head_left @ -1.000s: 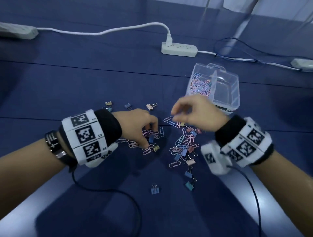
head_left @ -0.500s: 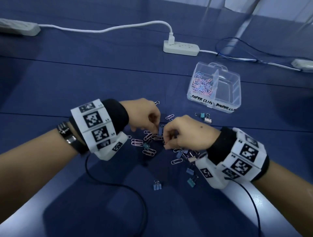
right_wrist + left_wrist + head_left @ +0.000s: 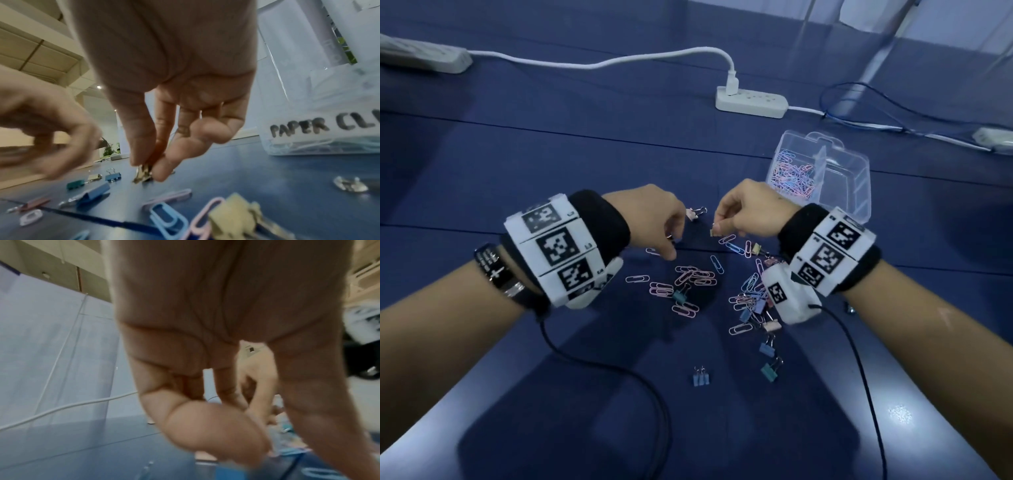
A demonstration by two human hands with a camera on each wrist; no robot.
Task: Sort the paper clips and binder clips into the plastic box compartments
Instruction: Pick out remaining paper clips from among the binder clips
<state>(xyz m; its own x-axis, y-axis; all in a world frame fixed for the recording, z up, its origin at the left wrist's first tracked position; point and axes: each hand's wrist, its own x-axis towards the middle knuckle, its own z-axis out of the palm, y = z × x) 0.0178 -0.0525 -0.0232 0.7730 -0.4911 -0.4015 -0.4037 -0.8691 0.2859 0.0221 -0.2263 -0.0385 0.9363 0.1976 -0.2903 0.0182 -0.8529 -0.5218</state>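
Pinching a small clip in the right hand, left hand fingers curled, grip hidden, loose clips on table, box beside.

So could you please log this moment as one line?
right hand pinches yellow binder clip | left hand over paper clips | plastic box open

Bare blue worktop lies wide open along the left edge and the near edge. Loose paper clips and binder clips crowd the middle, between both wrists. Toward the right edge the plastic box blocks the way. Along the far edge, a power strip and its white cable stretch across.
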